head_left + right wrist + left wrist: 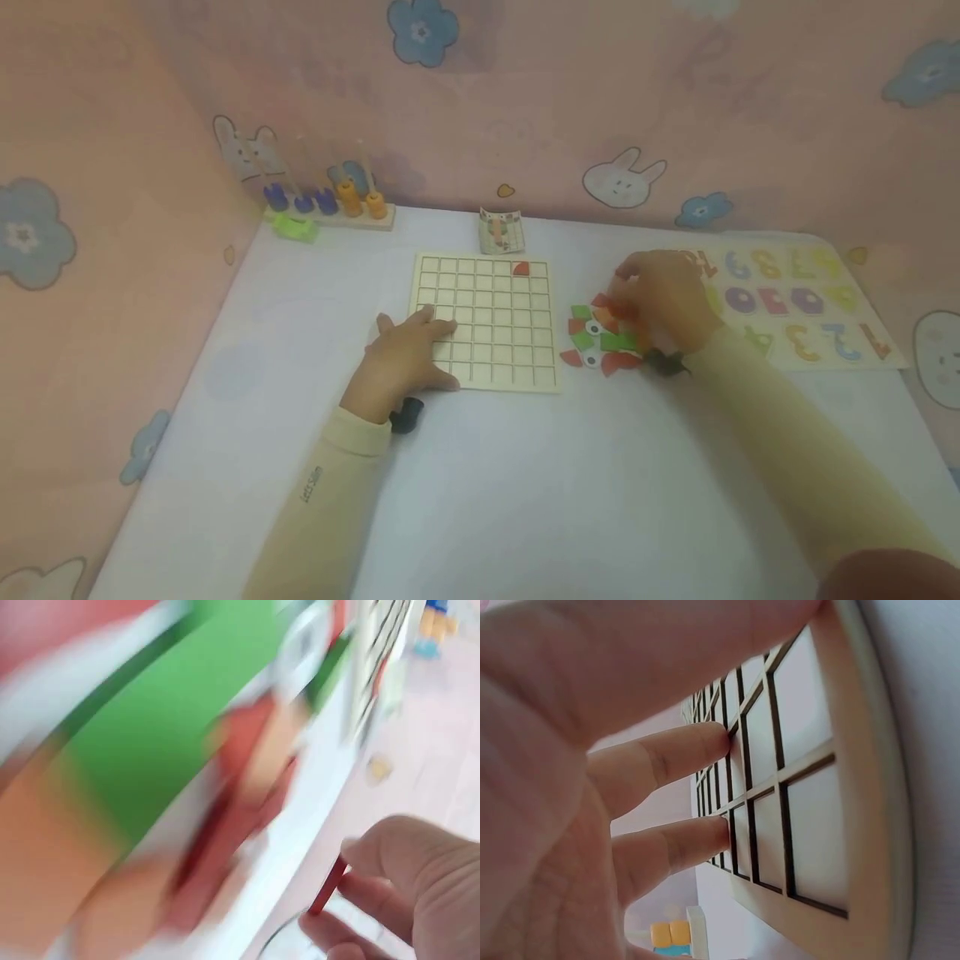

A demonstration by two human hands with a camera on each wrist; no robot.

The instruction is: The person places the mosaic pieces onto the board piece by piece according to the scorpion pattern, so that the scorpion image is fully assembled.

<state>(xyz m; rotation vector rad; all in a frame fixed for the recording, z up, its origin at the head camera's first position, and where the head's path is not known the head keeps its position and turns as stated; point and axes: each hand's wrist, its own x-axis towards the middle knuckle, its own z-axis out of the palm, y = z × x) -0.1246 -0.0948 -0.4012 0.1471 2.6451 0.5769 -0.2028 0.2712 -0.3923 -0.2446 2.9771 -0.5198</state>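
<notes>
My left hand (401, 360) rests with spread fingers on the left edge of a wooden grid board (501, 382). In the left wrist view, two fingertips (718, 832) press on the grid's bars. One red quarter-round piece (521, 268) lies in a top-row cell near the board's right side. My right hand (660, 296) is over the right part of a pile of coloured pieces (618, 342). Between its thumb and fingers it pinches a thin red piece (328, 885), seen edge-on in the right wrist view. The pile holds green, red and orange shapes and white eye discs.
A small pattern card (501, 233) stands behind the board. A peg stacker (330, 212) with blue and orange rings is at the back left, a lime-green object (295, 228) before it. A number puzzle board (817, 321) lies at the right, partly behind my right hand.
</notes>
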